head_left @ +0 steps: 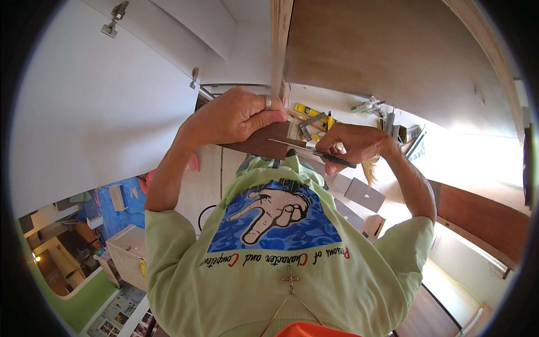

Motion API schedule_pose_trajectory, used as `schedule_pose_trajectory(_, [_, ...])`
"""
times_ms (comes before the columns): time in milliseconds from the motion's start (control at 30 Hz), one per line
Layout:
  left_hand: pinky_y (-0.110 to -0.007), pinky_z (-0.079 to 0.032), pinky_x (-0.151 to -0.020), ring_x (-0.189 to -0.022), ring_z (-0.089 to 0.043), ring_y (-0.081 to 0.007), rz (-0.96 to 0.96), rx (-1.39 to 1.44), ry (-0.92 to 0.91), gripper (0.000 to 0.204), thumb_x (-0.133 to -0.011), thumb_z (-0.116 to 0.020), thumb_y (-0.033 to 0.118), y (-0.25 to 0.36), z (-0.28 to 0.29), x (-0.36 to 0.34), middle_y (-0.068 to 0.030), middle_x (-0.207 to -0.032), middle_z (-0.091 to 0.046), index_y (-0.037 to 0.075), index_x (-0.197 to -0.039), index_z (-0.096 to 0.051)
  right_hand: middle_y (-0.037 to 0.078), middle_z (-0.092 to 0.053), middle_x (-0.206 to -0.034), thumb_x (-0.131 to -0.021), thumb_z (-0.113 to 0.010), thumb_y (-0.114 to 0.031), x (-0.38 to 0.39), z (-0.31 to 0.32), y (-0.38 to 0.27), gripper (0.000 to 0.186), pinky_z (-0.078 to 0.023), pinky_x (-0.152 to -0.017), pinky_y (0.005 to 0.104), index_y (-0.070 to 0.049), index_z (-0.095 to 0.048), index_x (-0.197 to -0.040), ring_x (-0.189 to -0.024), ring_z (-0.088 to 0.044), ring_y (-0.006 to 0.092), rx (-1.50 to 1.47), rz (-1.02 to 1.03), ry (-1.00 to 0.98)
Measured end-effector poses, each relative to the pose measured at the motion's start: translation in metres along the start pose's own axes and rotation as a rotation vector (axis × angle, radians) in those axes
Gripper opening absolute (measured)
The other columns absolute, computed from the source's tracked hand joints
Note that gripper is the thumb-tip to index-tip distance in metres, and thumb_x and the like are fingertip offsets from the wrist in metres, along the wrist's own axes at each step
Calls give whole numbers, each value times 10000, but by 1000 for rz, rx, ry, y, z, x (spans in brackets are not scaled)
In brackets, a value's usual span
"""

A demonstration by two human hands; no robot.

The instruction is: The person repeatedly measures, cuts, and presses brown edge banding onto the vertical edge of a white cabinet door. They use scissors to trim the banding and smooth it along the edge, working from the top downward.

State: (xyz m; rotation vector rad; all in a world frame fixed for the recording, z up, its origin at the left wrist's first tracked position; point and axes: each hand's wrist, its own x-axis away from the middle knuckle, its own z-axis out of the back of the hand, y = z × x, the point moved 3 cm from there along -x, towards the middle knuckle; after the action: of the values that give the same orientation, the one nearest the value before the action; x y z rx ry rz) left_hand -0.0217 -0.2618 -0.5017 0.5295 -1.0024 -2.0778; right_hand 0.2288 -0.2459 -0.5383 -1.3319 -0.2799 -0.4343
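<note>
My left hand [238, 115], with a ring on one finger, is closed, thumb pressed to the fingers, at the lower end of a wooden panel's upright edge [278, 50]. Whatever it pinches there is hidden by the fingers. My right hand [356, 143] grips the dark handle of a slim knife-like tool [338, 160]. Its thin metal blade points left, toward my left hand, and passes over a dark brown board [264, 145] in front of my waist. I cannot tell whether the blade touches the board.
A white cabinet door [106, 112] with metal hinges [116, 19] fills the left. A large brown panel [382, 50] rises at far right. Beyond my right hand lie a yellow spirit level [307, 110] and a grey square [310, 126]. Grey blocks [365, 194] and a wooden box [126, 247] stand lower.
</note>
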Motion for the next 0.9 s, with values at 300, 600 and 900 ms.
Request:
schedule_pose_trajectory(300, [-334, -511, -663, -719, -671, -280, -50, -12, -34, 180, -1003, -615, 222, 1, 3, -5, -83, -856, -730, 68, -986, -707, 10, -566, -595, -808, -776, -619, 4, -7, -1, 597, -388, -540, 316, -32, -682, -760, -592, -526, 117, -153, 0, 28])
schedule_pose_trajectory(600, [-328, -512, -668, -721, -670, -281, -64, -9, -57, 151, -990, -634, 192, -5, 7, -11, -88, -856, -728, 54, -975, -693, 19, -525, -569, -839, -750, -608, 2, -3, -3, 615, -351, -524, 348, -13, -648, -725, -570, -488, 128, -130, 30, 64])
schedule_pose_trajectory(900, [-300, -502, -672, -691, -638, -219, 10, -16, 232, 192, -1017, -607, 197, -12, 15, -9, -95, -818, -710, 31, -970, -690, 57, -623, -796, -876, -748, -371, 5, 1, 15, 370, -471, -691, 338, -21, -661, -960, -740, -578, 162, 32, 110, 226])
